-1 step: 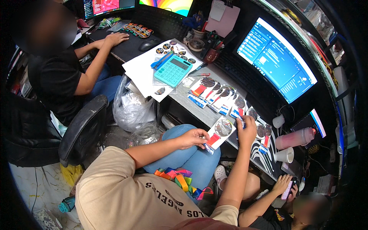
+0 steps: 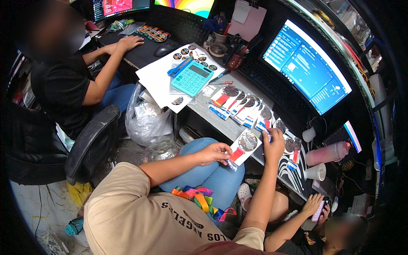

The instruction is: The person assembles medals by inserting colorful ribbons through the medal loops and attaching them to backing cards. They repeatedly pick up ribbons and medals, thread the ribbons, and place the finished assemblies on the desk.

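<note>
A medal card [image 2: 245,146] with a round dark-and-silver medal and a short red ribbon is tilted above my lap at the desk's front edge. Its lower left corner, blue and white, is pinched by my left hand [image 2: 216,154]. My right hand [image 2: 274,145] is closed at the desk edge, fingertips on the lower end of another medal card [image 2: 266,114] in the row. Part of that grip is hidden by the fingers. More such cards [image 2: 229,97] overlap along the desk, and others [image 2: 293,148] lie right of my right hand. Colourful ribbons [image 2: 197,197] rest on my lap.
A turquoise calculator [image 2: 193,79] and blue cutter [image 2: 180,67] lie on white printed sheets [image 2: 155,80]. A pink bottle [image 2: 327,154] and white cup [image 2: 315,172] stand at right. One person [image 2: 63,80] sits at left; another [image 2: 314,231] holds a phone [image 2: 321,209].
</note>
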Demonstrator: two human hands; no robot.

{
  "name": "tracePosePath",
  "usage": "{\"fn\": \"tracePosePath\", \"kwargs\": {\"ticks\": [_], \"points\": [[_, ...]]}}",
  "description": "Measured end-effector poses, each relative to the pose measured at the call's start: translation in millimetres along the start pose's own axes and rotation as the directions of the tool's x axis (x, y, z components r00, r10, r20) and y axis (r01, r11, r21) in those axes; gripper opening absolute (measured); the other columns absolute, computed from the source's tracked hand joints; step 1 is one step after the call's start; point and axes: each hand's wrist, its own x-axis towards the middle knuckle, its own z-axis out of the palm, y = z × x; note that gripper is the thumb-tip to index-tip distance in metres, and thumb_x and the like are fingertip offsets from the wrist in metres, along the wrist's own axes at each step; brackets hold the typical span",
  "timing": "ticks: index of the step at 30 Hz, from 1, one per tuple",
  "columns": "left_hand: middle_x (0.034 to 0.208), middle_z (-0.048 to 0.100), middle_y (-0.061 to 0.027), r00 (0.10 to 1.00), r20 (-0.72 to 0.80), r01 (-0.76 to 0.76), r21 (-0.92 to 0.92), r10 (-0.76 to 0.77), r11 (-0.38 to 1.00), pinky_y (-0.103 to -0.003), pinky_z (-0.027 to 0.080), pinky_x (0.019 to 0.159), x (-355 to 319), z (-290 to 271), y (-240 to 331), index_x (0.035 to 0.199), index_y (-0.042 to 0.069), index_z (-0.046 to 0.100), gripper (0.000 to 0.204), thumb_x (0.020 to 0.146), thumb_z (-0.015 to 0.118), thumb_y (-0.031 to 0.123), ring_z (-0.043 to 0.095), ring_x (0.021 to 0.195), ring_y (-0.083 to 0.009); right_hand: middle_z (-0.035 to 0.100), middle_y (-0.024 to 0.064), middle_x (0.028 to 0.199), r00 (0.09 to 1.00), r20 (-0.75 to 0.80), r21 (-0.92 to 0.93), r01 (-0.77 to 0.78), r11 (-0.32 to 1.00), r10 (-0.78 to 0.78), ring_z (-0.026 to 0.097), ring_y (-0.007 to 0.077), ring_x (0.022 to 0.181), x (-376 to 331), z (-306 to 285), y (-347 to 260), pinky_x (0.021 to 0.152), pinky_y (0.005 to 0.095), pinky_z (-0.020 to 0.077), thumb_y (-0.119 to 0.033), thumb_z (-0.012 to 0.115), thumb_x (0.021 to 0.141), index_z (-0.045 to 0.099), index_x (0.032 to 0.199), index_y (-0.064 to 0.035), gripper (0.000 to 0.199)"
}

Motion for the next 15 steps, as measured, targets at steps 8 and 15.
{"fn": "tracePosePath", "kwargs": {"ticks": [8,15], "points": [[0.104,0.063,-0.0046,1.000,0.004,0.006,0.011,-0.006,1.000,-0.027,0.057,0.075,3.0,-2.2,8.2,0.106,0.006,0.062,0.013,0.093,0.061,0.006,0.062,0.094,-0.0125,0.065,0.0113,0.105,1.000,-0.001,-0.008,0.006,1.000,-0.006,0.062,0.0330,0.097,3.8,3.5,0.8,0.085,0.0402,0.0475,-0.026,0.070,0.083,0.069,0.099,-0.0067,0.025],[0.103,0.063,-0.0044,1.000,-0.005,0.001,0.013,-0.001,1.000,-0.027,0.057,0.075,2.2,-1.6,9.6,0.107,0.005,0.061,0.014,0.093,0.061,0.006,0.063,0.093,-0.0128,0.066,0.0110,0.106,1.000,-0.013,-0.040,0.014,0.999,-0.015,0.062,0.0322,0.097,3.2,5.7,2.0,0.085,0.0403,0.0478,-0.026,0.070,0.083,0.069,0.100,-0.0072,0.025]]}}
